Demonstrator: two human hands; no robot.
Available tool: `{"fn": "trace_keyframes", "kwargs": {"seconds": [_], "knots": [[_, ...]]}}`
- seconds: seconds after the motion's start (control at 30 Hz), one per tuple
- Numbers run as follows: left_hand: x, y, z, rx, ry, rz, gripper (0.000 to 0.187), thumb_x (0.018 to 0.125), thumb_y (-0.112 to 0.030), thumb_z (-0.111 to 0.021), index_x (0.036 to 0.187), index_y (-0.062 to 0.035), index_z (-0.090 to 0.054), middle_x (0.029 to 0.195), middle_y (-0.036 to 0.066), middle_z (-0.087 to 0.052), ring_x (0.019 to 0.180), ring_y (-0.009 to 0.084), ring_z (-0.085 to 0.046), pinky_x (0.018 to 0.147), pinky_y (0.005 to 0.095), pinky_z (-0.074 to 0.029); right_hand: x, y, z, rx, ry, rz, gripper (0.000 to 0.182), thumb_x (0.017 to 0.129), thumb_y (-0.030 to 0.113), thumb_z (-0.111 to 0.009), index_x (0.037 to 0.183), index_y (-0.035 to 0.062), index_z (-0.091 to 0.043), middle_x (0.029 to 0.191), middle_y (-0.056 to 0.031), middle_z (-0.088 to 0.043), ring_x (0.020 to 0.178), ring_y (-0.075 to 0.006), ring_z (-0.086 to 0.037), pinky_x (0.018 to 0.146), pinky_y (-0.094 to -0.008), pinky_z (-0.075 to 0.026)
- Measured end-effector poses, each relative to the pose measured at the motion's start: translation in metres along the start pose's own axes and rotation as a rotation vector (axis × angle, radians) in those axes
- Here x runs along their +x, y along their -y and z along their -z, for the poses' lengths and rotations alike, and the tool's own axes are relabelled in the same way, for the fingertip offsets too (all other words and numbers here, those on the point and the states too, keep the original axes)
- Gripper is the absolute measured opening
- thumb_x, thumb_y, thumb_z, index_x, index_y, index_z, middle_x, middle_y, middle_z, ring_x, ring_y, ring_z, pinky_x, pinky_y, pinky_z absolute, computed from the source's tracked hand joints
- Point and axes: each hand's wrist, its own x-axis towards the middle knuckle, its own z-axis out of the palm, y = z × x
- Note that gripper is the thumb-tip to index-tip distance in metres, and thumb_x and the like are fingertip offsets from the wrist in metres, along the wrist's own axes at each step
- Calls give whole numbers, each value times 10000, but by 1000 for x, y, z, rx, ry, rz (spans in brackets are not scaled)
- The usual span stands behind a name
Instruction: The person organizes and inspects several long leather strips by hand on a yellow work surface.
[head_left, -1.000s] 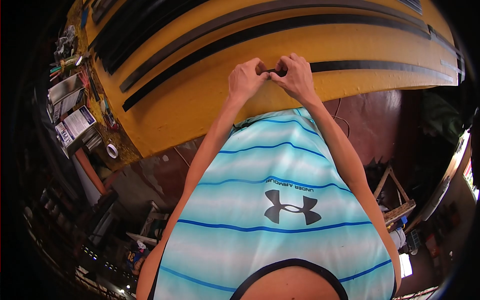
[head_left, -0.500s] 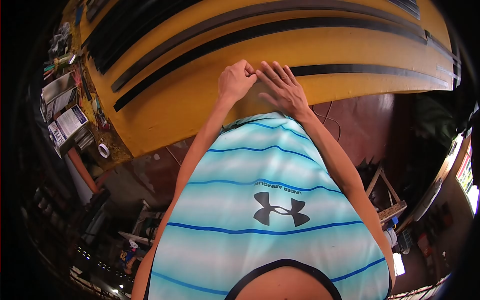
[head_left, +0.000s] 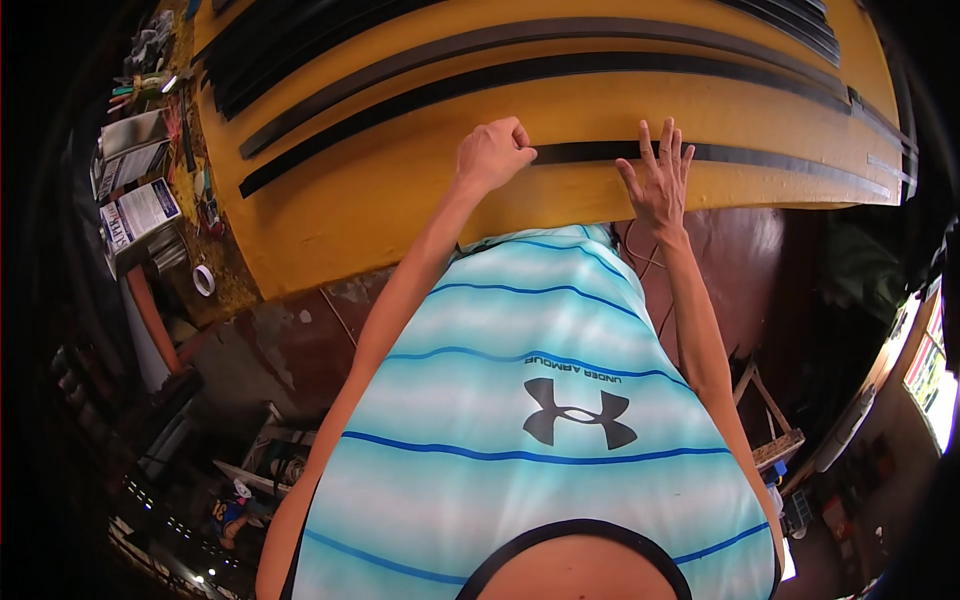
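A narrow flat black strip (head_left: 585, 152) runs along the near side of the yellow-covered table (head_left: 360, 235). Its left end is pinched between the thumb and curled fingers of my left hand (head_left: 493, 155). Farther right, my right hand (head_left: 660, 190) is open with fingers spread, lying over the strip or just above it; contact cannot be made out. Beyond both hands lie a longer black strip (head_left: 480, 80) and a dark grey-brown strip (head_left: 510, 35), roughly parallel to it.
More dark strips (head_left: 270, 60) are piled at the far left, with others at the far right. Along the table's left side are a tin with a printed label (head_left: 140, 218), a white tape roll (head_left: 204, 280) and assorted tools. Reddish floor (head_left: 735, 255) shows below the near edge.
My right hand has slid right along the strip, away from my left hand, its fingers spreading wider. My left hand keeps its pinch on the strip's end. The view has shifted slightly.
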Motion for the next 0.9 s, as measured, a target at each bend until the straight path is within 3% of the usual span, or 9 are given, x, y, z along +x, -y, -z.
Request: {"fn": "trace_keyframes", "kwargs": {"seconds": [0.07, 0.1, 0.13, 0.2, 0.3, 0.5, 0.57, 0.7, 0.9], "knots": [[2, 2, -1, 12, -26, -63, 254, 805, -274, -798, 917, -63, -711, 838, 63, -732, 781, 203, -702, 729, 345, -536, 15, 14, 18, 162, 47, 183, 682, 969, 416, -646, 1554, 149, -418, 1621, -117, -365, 1481, -301, -359, 1237, -520, -209], [3, 2, 0, 18, -24, -76, 254, 805, -274, -798, 917, -63, -711, 838, 63, -732, 781, 203, -702, 729, 345, -536, 24, 27, 26, 259, 53, 305, 649, 902, 275, -740, 1471, 82, -495, 1474, -126, -535, 1336, -298, -514, 1189, -475, -315], [4, 3, 2, -31, 2, -67, 259, 801, -263, -813, 923, -56, -714, 844, 69, -733, 783, 200, -702, 730, 340, -539, 32, 40, 30, 252, 45, 295, 649, 902, 275, -740, 1471, 82, -495, 1474, -126, -535, 1336, -298, -514, 1189, -475, -315], [5, 1, 4, -77, 30, -65, 265, 798, -251, -829, 929, -50, -717, 851, 76, -735, 786, 197, -702, 732, 335, -542, 44, 60, 32, 329, 164, 472, 540, 877, 247, -752, 1357, 82, -570, 1337, -109, -611, 1225, -285, -573, 1113, -430, -391], [1, -5, 10, -73, 18, -55, 270, 794, -230, -848, 941, -43, -720, 861, 84, -737, 793, 193, -704, 735, 325, -547, 56, 72, 27, 300, 220, 527, 434, 852, 226, -763, 1232, 80, -610, 1188, -94, -640, 1099, -284, -605, 1015, -415, -447], [-2, -9, 18, -89, 54, -35, 292, 806, -240, -844, 963, -27, -720, 900, 101, -739, 825, 201, -703, 749, 331, -549, 64, 60, 32, 348, 240, 539, 393, 820, 188, -791, 1169, 90, -640, 1120, -82, -639, 1022, -276, -623, 887, -391, -514], [-2, -8, 18, -102, 71, -33, 279, 798, -252, -801, 972, -46, -730, 943, 122, -758, 892, 254, -726, 806, 376, -551, 65, 51, 34, 345, 248, 525, 385, 816, 183, -793, 1159, 89, -647, 1115, -84, -639, 1017, -275, -624, 877, -391, -518], [2, 2, 18, -96, 95, -87, 241, 854, -182, -798, 1005, -10, -724, 921, 112, -741, 861, 201, -705, 779, 328, -553, 63, 41, 29, 357, 230, 523, 382, 803, 166, -799, 1152, 96, -663, 1097, -87, -635, 994, -279, -623, 863, -399, -526], [-10, -6, 30, -21, 212, -193, 247, 886, -132, -732, 1110, -26, -725, 1044, 157, -758, 948, 267, -726, 846, 358, -561, 59, 46, 30, 340, 227, 506, 410, 793, 157, -803, 1179, 122, -670, 1091, -80, -619, 997, -279, -615, 874, -397, -520]]}}
